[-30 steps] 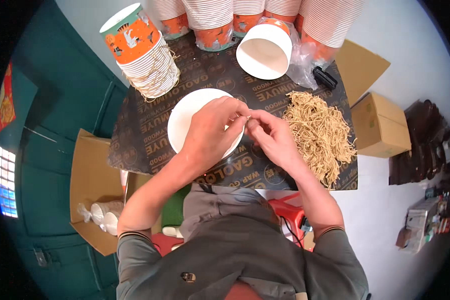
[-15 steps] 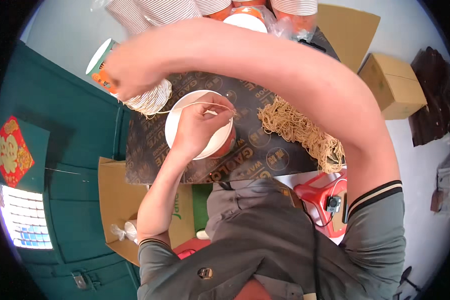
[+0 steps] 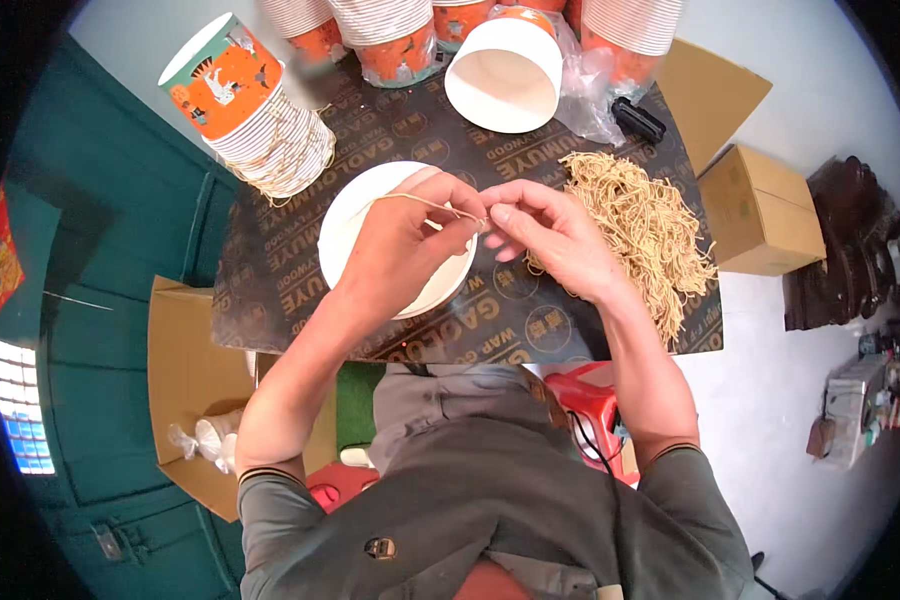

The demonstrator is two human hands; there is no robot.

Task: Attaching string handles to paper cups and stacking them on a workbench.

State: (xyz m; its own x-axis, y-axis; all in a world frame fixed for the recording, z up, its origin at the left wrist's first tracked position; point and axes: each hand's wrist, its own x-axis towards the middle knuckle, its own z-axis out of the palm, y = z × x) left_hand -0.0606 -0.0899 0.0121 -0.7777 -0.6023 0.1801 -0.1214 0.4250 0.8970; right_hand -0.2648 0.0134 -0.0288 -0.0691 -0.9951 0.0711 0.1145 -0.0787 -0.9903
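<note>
Over a white round paper bucket (image 3: 346, 222), my left hand (image 3: 395, 245) is closed on a thin tan cord (image 3: 415, 198) that crosses its fingers. My right hand (image 3: 565, 245) meets it from the right, thumb and forefinger pinched at the cord's end by my left fingertips. The exact grip there is too small to make out. Beside my right hand lies a loose heap of tan cords (image 3: 640, 230). At the far left a tilted stack of orange and green printed buckets (image 3: 225, 85) has more cords (image 3: 295, 150) draped over its stacked rims.
Along the back of the dark printed table (image 3: 390, 125) stand several bucket stacks (image 3: 385, 40), some in clear plastic. A white bucket (image 3: 505, 78) lies on its side there, near a black object (image 3: 638, 120). Cardboard boxes (image 3: 760, 210) flank the table; a red stool (image 3: 590, 400) is below.
My right hand has come back from the bucket stack at the far left to my left hand. The left hand still holds the cord above the bucket. The whole view has shifted somewhat.
</note>
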